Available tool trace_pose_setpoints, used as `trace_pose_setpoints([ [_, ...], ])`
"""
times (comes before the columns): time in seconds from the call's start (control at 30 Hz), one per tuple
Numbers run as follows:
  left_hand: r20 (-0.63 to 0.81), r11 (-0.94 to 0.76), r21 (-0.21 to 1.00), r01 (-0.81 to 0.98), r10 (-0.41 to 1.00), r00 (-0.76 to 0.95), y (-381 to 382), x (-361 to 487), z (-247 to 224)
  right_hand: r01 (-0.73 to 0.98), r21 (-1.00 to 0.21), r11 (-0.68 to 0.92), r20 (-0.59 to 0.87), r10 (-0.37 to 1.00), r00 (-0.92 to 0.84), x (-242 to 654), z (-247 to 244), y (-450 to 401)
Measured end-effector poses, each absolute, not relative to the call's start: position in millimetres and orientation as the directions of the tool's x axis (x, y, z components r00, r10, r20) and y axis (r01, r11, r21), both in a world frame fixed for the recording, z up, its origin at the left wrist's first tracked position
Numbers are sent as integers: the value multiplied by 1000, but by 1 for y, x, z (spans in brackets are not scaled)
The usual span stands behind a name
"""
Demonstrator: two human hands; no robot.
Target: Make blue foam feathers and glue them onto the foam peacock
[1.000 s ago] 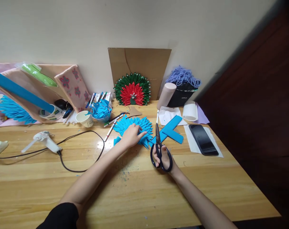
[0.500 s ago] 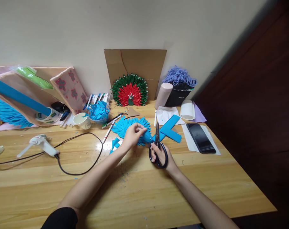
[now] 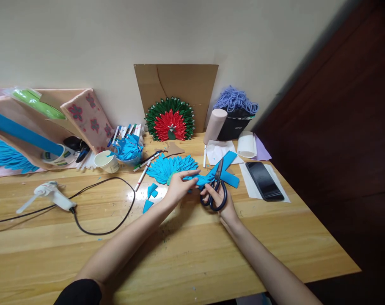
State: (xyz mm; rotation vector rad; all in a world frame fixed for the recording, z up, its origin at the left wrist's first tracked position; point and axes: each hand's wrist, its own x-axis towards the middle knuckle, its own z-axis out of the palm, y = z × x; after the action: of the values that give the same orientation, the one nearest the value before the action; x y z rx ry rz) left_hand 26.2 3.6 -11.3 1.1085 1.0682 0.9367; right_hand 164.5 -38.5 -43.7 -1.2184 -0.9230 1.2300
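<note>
My left hand (image 3: 179,186) pinches a twisted blue strip (image 3: 199,181) in front of a blue fringed fan piece (image 3: 162,168). My right hand (image 3: 222,203) has its fingers in the handles of dark-handled scissors (image 3: 218,173), whose blades point up and away, and its fingertips touch the near end of the strip. Beyond the blades, wide blue strips (image 3: 231,178) lie crossed on the table. Small blue scraps (image 3: 148,206) rest left of my left hand.
A glue gun (image 3: 54,195) and its black cord lie at left. A paper cup (image 3: 106,162) stands near markers. A red and green fan (image 3: 170,120) leans on cardboard (image 3: 186,80). A phone (image 3: 264,181) lies at right, near a pink bottle (image 3: 215,126).
My left hand has moved down, uncovering more of the fan piece, and the strip now stretches between both hands. The scissors have tilted to the right. The view has shifted slightly.
</note>
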Motion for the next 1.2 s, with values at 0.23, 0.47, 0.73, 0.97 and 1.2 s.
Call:
trace_pose_setpoints([
  [0.23,-95,60,990,128,954,283,4,25,-13,-236,-971,-24,-64,985,162,169,-44,-36],
  [0.47,-224,77,956,284,818,531,11,7,-6,-68,-997,-31,-34,998,44,172,-42,-39],
  [0.73,-257,52,938,342,765,590,16,-6,2,-142,-982,-126,-131,991,27,165,-41,-40],
  [0.97,-215,210,977,47,939,267,24,-2,5,-301,-892,-337,-215,902,-373,160,-40,-47],
  [1.2,-161,167,985,-37,979,128,26,-1,2,-139,-936,-325,-190,793,-579,156,-46,-65],
])
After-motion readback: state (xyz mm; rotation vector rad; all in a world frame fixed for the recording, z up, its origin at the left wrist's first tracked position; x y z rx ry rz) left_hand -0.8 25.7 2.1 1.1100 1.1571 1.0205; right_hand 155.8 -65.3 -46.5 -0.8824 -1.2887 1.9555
